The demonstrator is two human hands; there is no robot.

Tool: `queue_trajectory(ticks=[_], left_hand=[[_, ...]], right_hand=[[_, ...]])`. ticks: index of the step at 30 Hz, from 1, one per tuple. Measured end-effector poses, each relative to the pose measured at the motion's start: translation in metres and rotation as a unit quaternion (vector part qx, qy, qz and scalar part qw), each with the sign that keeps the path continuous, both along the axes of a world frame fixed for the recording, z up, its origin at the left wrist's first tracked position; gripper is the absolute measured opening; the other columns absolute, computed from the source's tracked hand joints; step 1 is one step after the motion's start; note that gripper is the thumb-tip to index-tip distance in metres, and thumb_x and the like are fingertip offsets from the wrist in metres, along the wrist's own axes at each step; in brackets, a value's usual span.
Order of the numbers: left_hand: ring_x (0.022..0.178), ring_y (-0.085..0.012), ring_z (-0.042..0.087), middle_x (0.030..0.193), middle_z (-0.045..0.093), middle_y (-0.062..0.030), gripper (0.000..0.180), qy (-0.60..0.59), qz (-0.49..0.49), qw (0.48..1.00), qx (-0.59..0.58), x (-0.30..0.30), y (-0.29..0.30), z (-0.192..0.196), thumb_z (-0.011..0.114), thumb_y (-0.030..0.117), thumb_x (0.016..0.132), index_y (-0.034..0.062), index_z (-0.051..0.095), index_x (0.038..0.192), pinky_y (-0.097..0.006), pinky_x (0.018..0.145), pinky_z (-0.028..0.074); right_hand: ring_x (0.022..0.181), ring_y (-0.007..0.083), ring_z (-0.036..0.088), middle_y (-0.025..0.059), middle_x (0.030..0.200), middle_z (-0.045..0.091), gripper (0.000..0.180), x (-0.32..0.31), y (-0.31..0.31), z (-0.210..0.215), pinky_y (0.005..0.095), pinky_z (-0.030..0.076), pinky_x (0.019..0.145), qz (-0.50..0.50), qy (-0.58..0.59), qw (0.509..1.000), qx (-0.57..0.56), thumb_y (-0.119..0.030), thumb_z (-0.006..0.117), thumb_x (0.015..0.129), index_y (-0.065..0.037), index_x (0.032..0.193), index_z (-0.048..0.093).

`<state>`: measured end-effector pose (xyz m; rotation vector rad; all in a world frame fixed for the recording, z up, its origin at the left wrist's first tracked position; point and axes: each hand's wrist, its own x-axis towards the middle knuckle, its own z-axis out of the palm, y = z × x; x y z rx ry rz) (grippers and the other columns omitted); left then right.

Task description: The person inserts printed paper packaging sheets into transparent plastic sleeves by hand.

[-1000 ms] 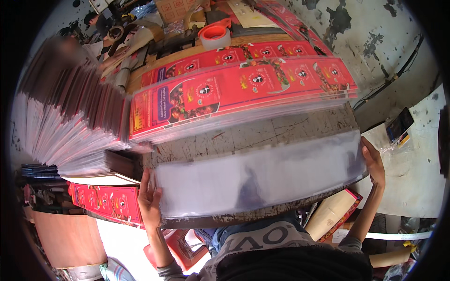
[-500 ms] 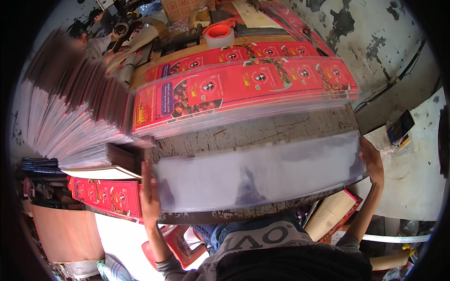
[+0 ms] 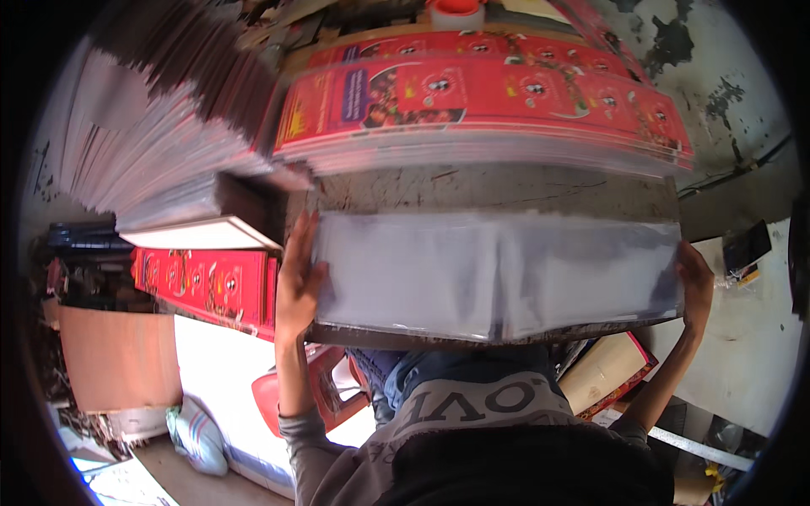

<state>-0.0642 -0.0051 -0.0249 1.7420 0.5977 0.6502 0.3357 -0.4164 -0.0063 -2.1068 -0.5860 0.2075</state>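
Note:
A long clear plastic sheet point(image 3: 405, 270), perhaps several piled together, lies across the worn dark table in front of me. My left hand point(image 3: 301, 282) holds its left end, fingers pointing away from me and thumb on the sheet's edge. At the right end, my right hand point(image 3: 696, 282) grips the short edge with bent fingers. Between the hands the plastic buckles slightly, with a fold near its middle. Beyond it lies a thick stack of red printed sheets with clear plastic point(image 3: 489, 97), touched by neither hand.
To the left leans a tall fanned stack of plastic-edged sheets point(image 3: 177, 143). Below it sits a red printed pile point(image 3: 207, 282). A tape roll point(image 3: 456, 10) stands at the far edge. Near my legs is a red stool point(image 3: 270, 401); a peeling wall point(image 3: 717, 76) rises at far right.
The view has shifted, so the table sits higher and further right in it. My left thumb has come over the sheet's edge, and the plastic now buckles at the middle.

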Motion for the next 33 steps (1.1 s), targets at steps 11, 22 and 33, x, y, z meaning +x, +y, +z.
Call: queue_trajectory(ticks=[11, 22, 33], left_hand=[[0.123, -0.0231, 0.038, 0.131, 0.040, -0.0190, 0.054, 0.090, 0.102, 0.989, 0.051, -0.016, 0.005, 0.010, 0.054, 0.002, 0.083, -0.0027, 0.031, 0.132, -0.030, 0.097, 0.033], [0.071, -0.0090, 0.051, 0.087, 0.062, -0.0089, 0.037, 0.127, 0.116, 0.985, -0.003, -0.007, -0.003, 0.026, 0.057, 0.002, 0.081, 0.0004, 0.045, 0.116, -0.021, 0.063, 0.042], [0.101, -0.0184, 0.050, 0.108, 0.052, -0.0121, 0.051, -0.042, 0.011, 0.975, -0.218, 0.010, -0.001, 0.034, 0.052, -0.008, 0.079, 0.0001, 0.034, 0.126, -0.026, 0.084, 0.041]], right_hand=[[0.098, 0.0151, 0.054, 0.0096, 0.106, 0.060, 0.038, 0.013, -0.006, -0.008, 0.0274, 0.039, 0.088, -0.083, -0.022, 0.995, -0.041, -0.009, 0.059, 0.081, 0.000, 0.118, 0.053], [0.079, 0.0093, 0.050, 0.0045, 0.084, 0.058, 0.037, 0.012, 0.006, -0.008, 0.0246, 0.041, 0.072, -0.112, -0.103, 0.979, -0.136, -0.016, 0.059, 0.083, -0.001, 0.116, 0.055], [0.075, 0.0092, 0.049, 0.0045, 0.086, 0.058, 0.043, 0.010, 0.012, 0.008, 0.0224, 0.039, 0.072, -0.013, 0.027, 1.000, -0.010, -0.017, 0.057, 0.083, 0.002, 0.120, 0.048]])
